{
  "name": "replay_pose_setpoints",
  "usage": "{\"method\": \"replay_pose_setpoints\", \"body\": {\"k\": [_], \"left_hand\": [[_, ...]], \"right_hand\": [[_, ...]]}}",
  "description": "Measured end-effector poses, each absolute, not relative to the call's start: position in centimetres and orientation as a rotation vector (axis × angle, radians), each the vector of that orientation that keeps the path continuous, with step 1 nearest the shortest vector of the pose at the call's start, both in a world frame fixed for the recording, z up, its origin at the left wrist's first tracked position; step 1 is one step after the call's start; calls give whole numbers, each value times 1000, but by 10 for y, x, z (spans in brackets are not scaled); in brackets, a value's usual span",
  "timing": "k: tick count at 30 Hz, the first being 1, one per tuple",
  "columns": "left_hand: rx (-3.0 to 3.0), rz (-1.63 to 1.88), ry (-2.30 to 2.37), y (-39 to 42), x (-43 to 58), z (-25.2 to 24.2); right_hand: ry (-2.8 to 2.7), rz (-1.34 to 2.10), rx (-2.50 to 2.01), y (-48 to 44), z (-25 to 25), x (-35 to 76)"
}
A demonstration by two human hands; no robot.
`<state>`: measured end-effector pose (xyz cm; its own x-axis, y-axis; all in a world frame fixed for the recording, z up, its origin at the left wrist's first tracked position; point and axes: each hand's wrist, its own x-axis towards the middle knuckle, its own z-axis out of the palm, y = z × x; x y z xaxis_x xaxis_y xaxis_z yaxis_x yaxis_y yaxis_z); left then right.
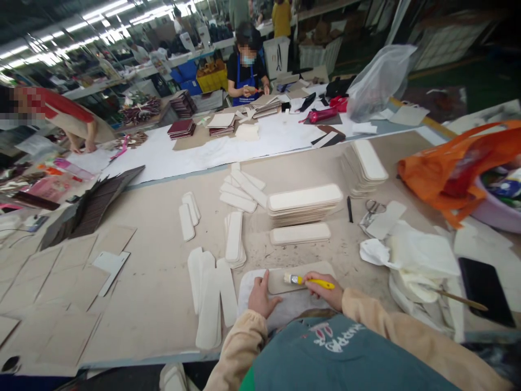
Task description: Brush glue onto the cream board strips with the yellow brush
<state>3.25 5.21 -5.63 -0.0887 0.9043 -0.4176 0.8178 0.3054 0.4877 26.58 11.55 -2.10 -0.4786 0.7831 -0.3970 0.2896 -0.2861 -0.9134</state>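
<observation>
My right hand (pixel 325 288) is closed around the yellow handle of a paintbrush (pixel 298 279), its pale bristles pointing left over a beige rounded panel (pixel 313 271). At that panel's left end, my left hand (pixel 262 297) rests with thumb and fingers spread, holding nothing between them. A whitish sheet (pixel 249 279) lies beneath the panel and both hands. Just beyond is a single white-topped rounded strip (pixel 300 234), and behind it a tall stack of similar strips (pixel 305 199). Long white pieces (pixel 209 307) lie left of my left hand.
More strips stand in a stack (pixel 368 160) at the back right. Scissors (pixel 373 209), a black pen-like stick (pixel 349 209), a plastic-covered bowl (pixel 419 271), a dark phone-like slab (pixel 486 290) and an orange bag (pixel 459 160) lie to the right. A co-worker (pixel 246 65) sits across the table.
</observation>
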Motion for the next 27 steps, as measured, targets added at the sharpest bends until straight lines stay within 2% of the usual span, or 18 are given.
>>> {"method": "replay_pose_setpoints", "body": {"k": [10, 16, 27], "left_hand": [[1620, 46, 1893, 58, 22, -64], [1635, 27, 1896, 59, 20, -67], [1653, -29, 1915, 59, 20, -73]], "right_hand": [[-1641, 1859, -1290, 111, -34, 218], [-1616, 1781, -1423, 108, -46, 207], [-1544, 1472, -1745, 116, -49, 284]]}}
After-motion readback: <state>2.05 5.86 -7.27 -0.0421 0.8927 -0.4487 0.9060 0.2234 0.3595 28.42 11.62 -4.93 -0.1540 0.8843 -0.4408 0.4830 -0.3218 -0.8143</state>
